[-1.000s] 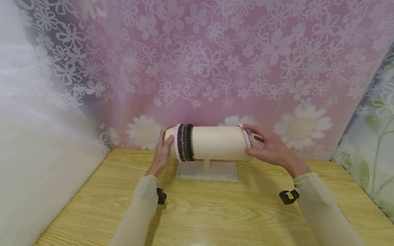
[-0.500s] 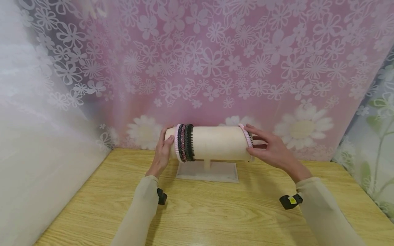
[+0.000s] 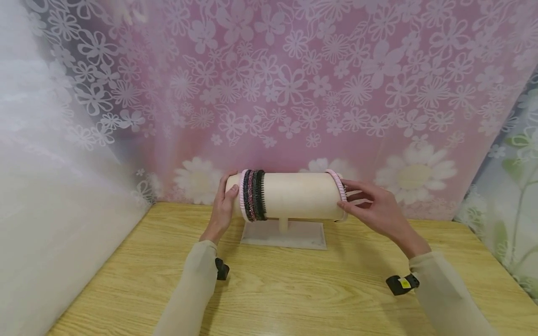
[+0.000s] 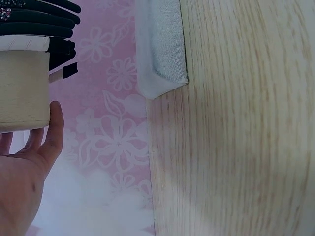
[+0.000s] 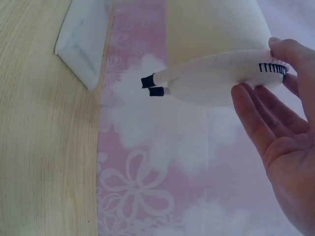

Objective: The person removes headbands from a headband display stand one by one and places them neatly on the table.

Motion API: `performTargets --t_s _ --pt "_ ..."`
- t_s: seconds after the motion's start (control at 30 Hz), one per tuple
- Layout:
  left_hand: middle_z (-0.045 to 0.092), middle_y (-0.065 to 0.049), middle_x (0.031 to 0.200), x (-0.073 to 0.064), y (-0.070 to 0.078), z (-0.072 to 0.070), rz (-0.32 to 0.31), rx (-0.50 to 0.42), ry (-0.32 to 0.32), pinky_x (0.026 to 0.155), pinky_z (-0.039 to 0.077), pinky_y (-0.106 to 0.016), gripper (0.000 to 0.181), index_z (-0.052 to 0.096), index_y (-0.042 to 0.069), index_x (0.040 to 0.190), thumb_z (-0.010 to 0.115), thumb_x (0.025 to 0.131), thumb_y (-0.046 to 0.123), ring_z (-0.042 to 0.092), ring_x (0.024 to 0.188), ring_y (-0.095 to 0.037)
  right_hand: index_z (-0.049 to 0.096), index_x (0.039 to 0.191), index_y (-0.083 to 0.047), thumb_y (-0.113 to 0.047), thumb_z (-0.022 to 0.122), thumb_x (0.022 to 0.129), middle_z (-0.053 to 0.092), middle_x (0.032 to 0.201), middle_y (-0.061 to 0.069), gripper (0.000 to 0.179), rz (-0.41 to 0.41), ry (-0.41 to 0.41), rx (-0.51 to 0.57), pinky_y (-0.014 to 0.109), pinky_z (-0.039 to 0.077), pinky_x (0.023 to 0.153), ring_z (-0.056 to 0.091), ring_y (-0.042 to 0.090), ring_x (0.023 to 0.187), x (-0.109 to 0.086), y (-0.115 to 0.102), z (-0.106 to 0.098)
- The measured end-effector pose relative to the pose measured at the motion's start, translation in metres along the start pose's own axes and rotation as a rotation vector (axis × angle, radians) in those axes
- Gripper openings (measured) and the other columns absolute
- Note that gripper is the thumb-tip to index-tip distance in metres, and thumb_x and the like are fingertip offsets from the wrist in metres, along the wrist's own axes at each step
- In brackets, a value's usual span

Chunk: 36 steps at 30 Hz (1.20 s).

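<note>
A cream cylindrical headband stand [image 3: 298,196] lies level on a short post above its pale base [image 3: 283,240]. My left hand [image 3: 220,212] grips the stand's left end, thumb in front and fingers behind. Just inside that hand several headbands [image 3: 253,196], pink, black and glittery, sit side by side round the cylinder. At the right end is a pink ribbed toothed headband [image 3: 336,179]. My right hand [image 3: 378,210] holds this headband; in the right wrist view, thumb and a finger pinch its toothed crown, other fingers near the cylinder's end face. Its dark-tipped ends [image 5: 147,81] point towards the table.
The wood-grain table [image 3: 269,294] spreads in front of the stand and to both sides. Close behind hangs a pink flowered curtain [image 3: 290,93]. A whitish sheet [image 3: 63,186] bounds the left side and a flowered sheet [image 3: 513,210] the right.
My right hand has shifted slightly right and down along the pink headband. The headband's lower part has moved right, and fewer teeth show from above. The left hand stays on the stand.
</note>
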<state>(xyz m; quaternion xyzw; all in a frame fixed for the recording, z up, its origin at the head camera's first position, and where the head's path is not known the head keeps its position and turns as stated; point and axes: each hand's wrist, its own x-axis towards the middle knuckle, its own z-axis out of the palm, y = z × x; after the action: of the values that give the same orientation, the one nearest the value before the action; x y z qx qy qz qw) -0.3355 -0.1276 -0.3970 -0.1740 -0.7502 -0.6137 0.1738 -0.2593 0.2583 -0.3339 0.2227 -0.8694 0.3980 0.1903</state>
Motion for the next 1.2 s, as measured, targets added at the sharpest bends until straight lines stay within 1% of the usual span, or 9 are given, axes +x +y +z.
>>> performTargets --t_s 0.1,0.2,0.37,0.53,0.73,0.8,1.0,1.07,1.2 --pt "0.056 -0.012 0.127 -0.001 0.001 0.0 0.005 -0.005 0.004 0.068 0.053 -0.039 0.053 0.036 0.022 0.156 0.041 0.107 0.041 0.061 0.088 -0.025 0.061 0.142 -0.012 -0.016 0.078 0.091 0.07 0.118 0.017 0.053 -0.006 0.019 -0.019 0.016 0.057 0.077 0.065 -0.008 0.093 -0.002 0.0 0.0" --pt "0.056 -0.011 0.13 0.0 0.001 0.0 0.014 0.005 0.007 0.074 0.052 -0.037 0.052 0.037 0.022 0.156 0.041 0.107 0.04 0.06 0.09 -0.023 0.061 0.142 -0.012 -0.016 0.078 0.091 0.071 0.111 0.017 0.053 -0.002 0.024 -0.022 0.017 0.057 0.075 0.066 -0.006 0.09 -0.003 0.0 0.0" --pt "0.056 -0.011 0.133 0.001 0.001 0.0 0.022 0.013 0.012 0.082 0.048 -0.034 0.048 0.039 0.028 0.154 0.041 0.108 0.038 0.058 0.097 -0.022 0.06 0.144 -0.012 -0.014 0.077 0.092 0.071 0.11 0.017 0.054 0.007 0.02 -0.004 0.018 0.058 0.074 0.066 -0.009 0.088 -0.007 -0.002 -0.001" --pt "0.056 -0.012 0.131 0.002 0.002 0.0 0.021 0.008 0.012 0.079 0.049 -0.037 0.046 0.041 0.034 0.152 0.041 0.107 0.04 0.059 0.094 -0.024 0.061 0.142 -0.012 -0.012 0.076 0.092 0.072 0.107 0.016 0.053 -0.011 0.044 0.002 0.017 0.057 0.071 0.067 -0.007 0.086 -0.008 -0.001 0.0" --pt "0.056 -0.012 0.13 0.002 0.002 0.0 0.02 0.003 0.013 0.076 0.051 -0.036 0.046 0.04 0.032 0.153 0.041 0.107 0.04 0.06 0.091 -0.023 0.064 0.138 -0.011 -0.011 0.076 0.092 0.074 0.103 0.015 0.048 -0.008 0.06 0.002 0.019 0.058 0.067 0.07 0.001 0.082 -0.01 -0.001 0.002" --pt "0.056 -0.012 0.13 0.002 0.002 0.0 0.021 0.004 0.016 0.076 0.051 -0.036 0.046 0.04 0.032 0.153 0.041 0.107 0.039 0.06 0.091 -0.023 0.065 0.137 -0.01 -0.009 0.076 0.091 0.074 0.101 0.016 0.047 -0.011 0.067 0.009 0.018 0.057 0.067 0.069 0.0 0.081 -0.01 -0.003 0.002" --pt "0.056 -0.012 0.13 0.001 0.0 0.001 0.018 0.0 0.015 0.08 0.052 -0.051 0.048 0.039 0.028 0.154 0.04 0.107 0.04 0.06 0.092 -0.023 0.067 0.134 -0.01 -0.007 0.077 0.09 0.074 0.098 0.015 0.046 -0.011 0.081 0.014 0.015 0.056 0.068 0.069 -0.001 0.078 -0.012 -0.006 0.002" --pt "0.056 -0.012 0.13 0.001 0.0 0.001 0.018 -0.002 0.014 0.08 0.052 -0.053 0.049 0.039 0.026 0.154 0.04 0.107 0.039 0.06 0.091 -0.024 0.067 0.134 -0.009 -0.007 0.077 0.09 0.074 0.099 0.015 0.046 -0.002 0.079 0.02 0.015 0.056 0.068 0.068 -0.002 0.079 -0.012 -0.006 0.001" --pt "0.056 -0.012 0.131 0.0 0.001 0.001 0.021 -0.001 0.013 0.078 0.051 -0.041 0.05 0.038 0.023 0.155 0.041 0.107 0.038 0.059 0.093 -0.023 0.067 0.134 -0.007 -0.006 0.077 0.09 0.072 0.098 0.015 0.045 0.011 0.078 0.027 0.015 0.056 0.068 0.068 -0.003 0.081 -0.013 -0.006 0.001"
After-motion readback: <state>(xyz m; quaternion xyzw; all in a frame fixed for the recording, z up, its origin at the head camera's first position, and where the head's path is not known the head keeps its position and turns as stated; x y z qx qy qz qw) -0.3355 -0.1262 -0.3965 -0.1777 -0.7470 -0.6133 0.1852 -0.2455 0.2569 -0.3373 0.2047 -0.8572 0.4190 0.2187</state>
